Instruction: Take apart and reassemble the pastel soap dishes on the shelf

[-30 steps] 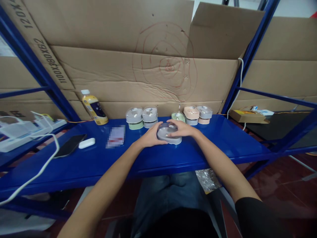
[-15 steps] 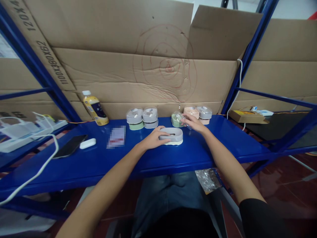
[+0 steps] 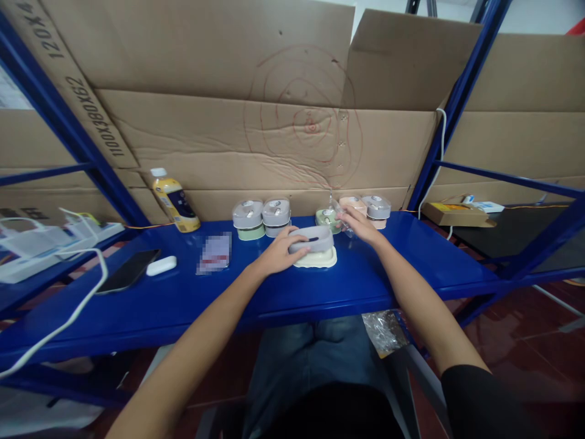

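My left hand (image 3: 278, 252) grips the left end of a grey oval box body (image 3: 320, 245), which has a dark slot in its floor. The grey body is raised and tilted above a cream base (image 3: 317, 261) lying on the blue table. My right hand (image 3: 359, 225) has its fingers closed around a clear plastic lid (image 3: 346, 227), seen only in part. Just left of that lid sits a green oval box (image 3: 324, 218), partly hidden. Behind the right hand stand a peach box (image 3: 353, 205) and a grey lidded box (image 3: 377, 207).
Two stacks of lidded boxes (image 3: 249, 214) stand left of centre at the back. A yellow drink bottle (image 3: 176, 201), a blurred packet (image 3: 214, 253), a white case (image 3: 161, 266) and a phone (image 3: 130, 271) are on the left. A cardboard wall (image 3: 196, 134) closes off the table's back.
My left hand has lifted the grey body up and slightly left off the cream base, which now shows beneath it. My right hand stays in nearly the same place with the clear lid.
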Tool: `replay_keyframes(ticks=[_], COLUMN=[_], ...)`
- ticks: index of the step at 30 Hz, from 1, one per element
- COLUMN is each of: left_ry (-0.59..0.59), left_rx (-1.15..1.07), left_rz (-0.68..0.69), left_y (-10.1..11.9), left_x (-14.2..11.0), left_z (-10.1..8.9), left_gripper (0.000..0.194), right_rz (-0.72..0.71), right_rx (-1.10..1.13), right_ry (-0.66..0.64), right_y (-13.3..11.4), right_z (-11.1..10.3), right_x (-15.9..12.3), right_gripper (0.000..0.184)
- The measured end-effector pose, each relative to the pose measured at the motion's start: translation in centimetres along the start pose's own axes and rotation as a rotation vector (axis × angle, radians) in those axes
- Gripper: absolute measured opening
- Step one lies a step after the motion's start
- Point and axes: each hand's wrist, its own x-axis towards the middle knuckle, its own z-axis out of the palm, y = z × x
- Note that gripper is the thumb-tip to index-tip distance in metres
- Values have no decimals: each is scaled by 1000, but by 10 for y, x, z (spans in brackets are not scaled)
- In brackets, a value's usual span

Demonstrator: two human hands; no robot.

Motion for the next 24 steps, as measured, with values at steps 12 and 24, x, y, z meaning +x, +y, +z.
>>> replay_keyframes(ticks=[12,24], left_ry=[-88,-43], left_rx=[-45,-219], left_rz=[9,-97], left_y=[7,-6], left_x=[-1,-1], left_z=[13,26], left_gripper=[88,136], right_rz=[-207,-396], right_rx=[-105,-450], right_ry=[-285,-395], right_y=[-10,-15], right_z=[9,39], right_x=[-9,-20], right_gripper=[73,87])
